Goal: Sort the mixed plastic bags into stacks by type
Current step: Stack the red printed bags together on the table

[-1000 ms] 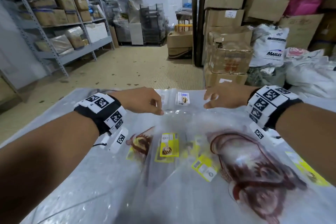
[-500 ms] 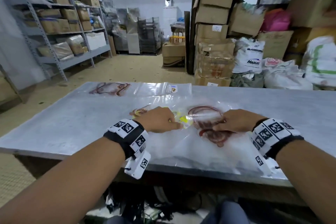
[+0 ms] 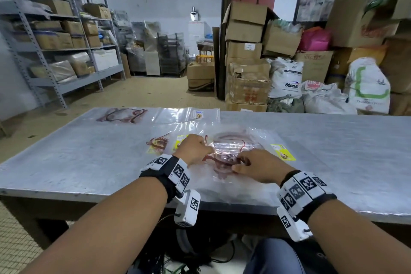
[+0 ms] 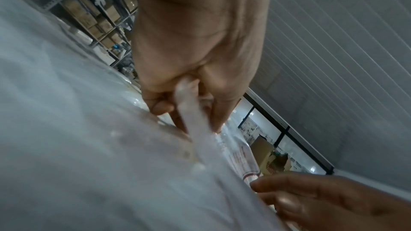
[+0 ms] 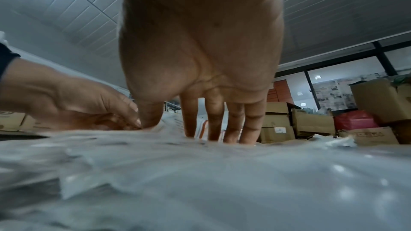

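My left hand pinches a gathered fold of a clear plastic bag with a red print atop the mixed pile on the grey table. My right hand presses straight fingers onto that bag, holding nothing. Two sorted bags lie at the far edge: a red-print bag beside a small-label bag.

Mixed bag pile mid-table; two sorted bags behind, far edge.
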